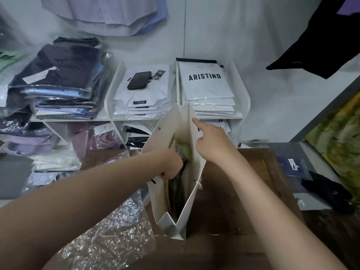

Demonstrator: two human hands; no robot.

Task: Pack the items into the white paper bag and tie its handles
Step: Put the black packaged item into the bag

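The white paper bag [192, 193] stands upright and open on the brown wooden table [233, 201]. Dark and pale green folded items [184, 152] sit inside it. My left hand [171, 166] reaches into the bag's mouth from the left, its fingers hidden inside among the items. On the right, my right hand [212, 141] rests against the bag's upper wall with the forefinger stretched along the rim, holding that side apart. A striped handle cord [199, 185] hangs at the right wall.
Crinkled clear plastic wrap [111, 236] lies on the table at the left. A white shelf [241, 115] behind holds stacked packed shirts and a black phone [139, 80]. A dark blue packet [295, 167] and black cloth [329, 193] lie at the right.
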